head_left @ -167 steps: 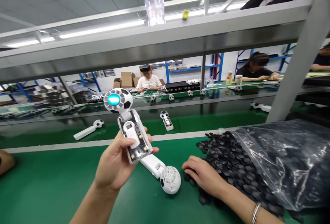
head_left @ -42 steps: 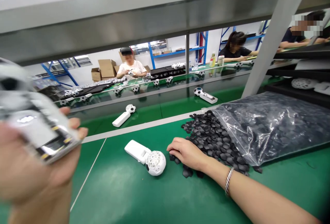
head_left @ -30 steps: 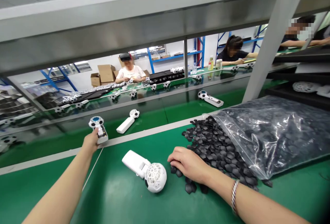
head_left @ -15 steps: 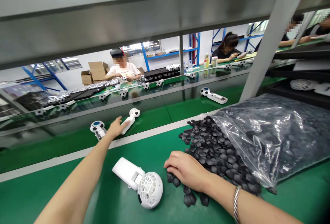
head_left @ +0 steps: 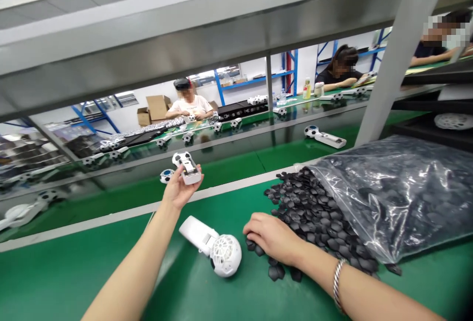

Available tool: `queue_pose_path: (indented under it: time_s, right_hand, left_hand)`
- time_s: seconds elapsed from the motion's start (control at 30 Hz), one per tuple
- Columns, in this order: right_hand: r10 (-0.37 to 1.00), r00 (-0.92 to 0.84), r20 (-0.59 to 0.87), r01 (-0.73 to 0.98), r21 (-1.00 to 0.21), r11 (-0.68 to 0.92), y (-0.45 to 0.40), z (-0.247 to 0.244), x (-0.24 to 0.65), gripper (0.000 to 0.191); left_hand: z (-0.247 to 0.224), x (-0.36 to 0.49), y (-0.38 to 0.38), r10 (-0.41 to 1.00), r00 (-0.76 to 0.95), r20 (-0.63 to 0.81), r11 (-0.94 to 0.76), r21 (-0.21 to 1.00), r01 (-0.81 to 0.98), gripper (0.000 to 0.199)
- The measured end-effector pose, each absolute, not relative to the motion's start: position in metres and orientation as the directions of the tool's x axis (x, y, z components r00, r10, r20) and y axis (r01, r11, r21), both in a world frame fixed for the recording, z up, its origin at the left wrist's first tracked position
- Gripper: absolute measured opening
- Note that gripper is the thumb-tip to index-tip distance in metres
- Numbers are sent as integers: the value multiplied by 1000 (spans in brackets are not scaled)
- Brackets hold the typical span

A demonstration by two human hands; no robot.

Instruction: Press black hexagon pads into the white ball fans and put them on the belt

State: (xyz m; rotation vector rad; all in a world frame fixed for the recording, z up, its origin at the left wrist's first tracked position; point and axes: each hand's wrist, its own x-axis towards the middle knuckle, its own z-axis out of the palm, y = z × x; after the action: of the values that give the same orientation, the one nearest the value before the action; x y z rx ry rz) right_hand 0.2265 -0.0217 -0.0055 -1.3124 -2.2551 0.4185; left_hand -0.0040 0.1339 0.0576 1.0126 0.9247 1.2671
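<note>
Raised over the near edge of the belt, my left hand (head_left: 182, 188) grips a white device (head_left: 187, 167) with a football-patterned head, its open handle compartment showing. My right hand (head_left: 271, 237) rests with curled fingers at the left edge of a pile of black pentagon pieces (head_left: 321, 212); what its fingertips hold is hidden. Between my forearms, on the green table (head_left: 207, 296), lies a white device with a lattice ball head (head_left: 226, 256), handle pointing up-left. Another football-headed device (head_left: 167, 176) is partly hidden behind my left hand.
A clear plastic bag (head_left: 402, 193) of black pieces lies at right, below stacked black trays (head_left: 436, 129). A device (head_left: 325, 138) rests on the green belt (head_left: 236, 163). A metal post (head_left: 399, 60) and overhead beam frame the view. Several people sit beyond.
My left hand has closed on the device from the belt and lifted it. The view has shifted, and another device shows at the far left. My right hand stays by the pile.
</note>
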Motion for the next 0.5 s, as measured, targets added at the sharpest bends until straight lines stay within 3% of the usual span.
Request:
queue_pose_path:
  time_s: [0.1,0.27,0.5]
  right_hand:
    - [867,-422,266,723,-478,499,-23,-5,226,19]
    - [832,-414,369,785,-319,532,-26,-5,224,15]
    - [765,-469,441,774,-211,596,-32,-2,220,40]
  left_hand:
    - [64,-7,99,991,125,-42,87,921,-378,19]
    - [69,-6,52,989,148,-24,82,913,-399,26]
    - [97,14,4,979,199,48,25,937,-349,29]
